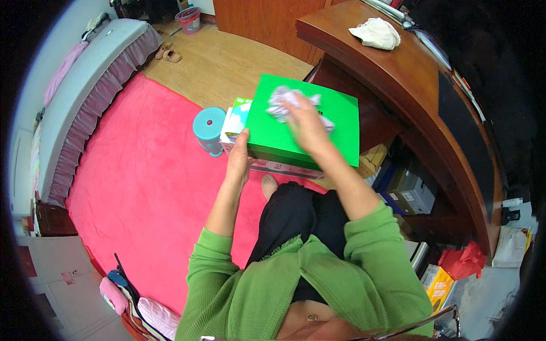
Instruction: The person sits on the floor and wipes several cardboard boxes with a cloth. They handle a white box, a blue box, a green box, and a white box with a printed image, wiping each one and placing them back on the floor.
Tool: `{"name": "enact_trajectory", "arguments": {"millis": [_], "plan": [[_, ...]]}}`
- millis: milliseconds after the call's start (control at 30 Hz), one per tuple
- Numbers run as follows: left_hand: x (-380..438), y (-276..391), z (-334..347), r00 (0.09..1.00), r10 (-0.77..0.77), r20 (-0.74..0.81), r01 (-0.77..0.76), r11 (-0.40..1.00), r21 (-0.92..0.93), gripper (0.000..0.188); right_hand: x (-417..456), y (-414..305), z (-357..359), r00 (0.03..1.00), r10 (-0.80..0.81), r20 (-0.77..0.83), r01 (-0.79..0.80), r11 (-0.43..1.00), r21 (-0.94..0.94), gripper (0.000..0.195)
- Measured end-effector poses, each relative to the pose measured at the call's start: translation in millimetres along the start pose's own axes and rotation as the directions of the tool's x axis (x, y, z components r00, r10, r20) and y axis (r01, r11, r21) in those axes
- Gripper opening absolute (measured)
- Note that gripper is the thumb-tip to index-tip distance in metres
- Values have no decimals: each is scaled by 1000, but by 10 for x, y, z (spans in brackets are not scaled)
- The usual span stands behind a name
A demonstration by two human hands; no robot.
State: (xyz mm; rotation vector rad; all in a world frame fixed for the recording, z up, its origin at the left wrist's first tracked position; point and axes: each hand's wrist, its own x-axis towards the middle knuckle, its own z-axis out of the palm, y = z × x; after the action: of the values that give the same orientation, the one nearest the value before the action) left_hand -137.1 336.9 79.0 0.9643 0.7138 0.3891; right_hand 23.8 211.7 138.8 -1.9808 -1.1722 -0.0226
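Observation:
A bright green box (337,128) lies in front of me on top of other boxes. Its near side is darker green. My right hand (305,121) presses a crumpled, light patterned cloth (279,104) onto its top; hand and cloth are somewhat blurred. At the box's near left corner is my left hand (239,155), thumb up along the edge, its fingers mostly hidden. A white, blue and green printed carton (239,115) sticks out at the left, beneath or beside the green box. Below, the side of a pinkish printed box (281,167) shows.
A turquoise plastic stool (209,123) stands left of the boxes on a pink floor mat (140,170). To the right curves a brown wooden desk (409,72) bearing a whitish cloth (377,34). Shoe boxes (411,192) fill its lower shelf. Slippers (169,54) lie beside the bed (98,72).

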Motion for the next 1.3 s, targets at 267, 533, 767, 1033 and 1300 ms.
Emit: {"name": "enact_trajectory", "arguments": {"millis": [267,533,767,1033,1300], "plan": [[14,-99,52,992,114,-48,-117,991,-70,61,-443,-363,-75,978,-168,127,181,978,-101,46],[-90,15,-41,995,14,100,-9,999,-53,63,-880,294,-1261,999,38,-17,-42,890,-454,33],[-31,29,-126,974,-28,226,40,998,-51,73,34,543,-605,1000,-18,-7,12,863,-505,44],[-34,-14,-106,986,19,168,-14,999,-30,76,942,256,440,981,-195,10,188,927,-325,44],[11,-180,-26,999,53,4,-53,992,-113,63,282,-145,366,927,-360,107,369,925,-88,43]]}}
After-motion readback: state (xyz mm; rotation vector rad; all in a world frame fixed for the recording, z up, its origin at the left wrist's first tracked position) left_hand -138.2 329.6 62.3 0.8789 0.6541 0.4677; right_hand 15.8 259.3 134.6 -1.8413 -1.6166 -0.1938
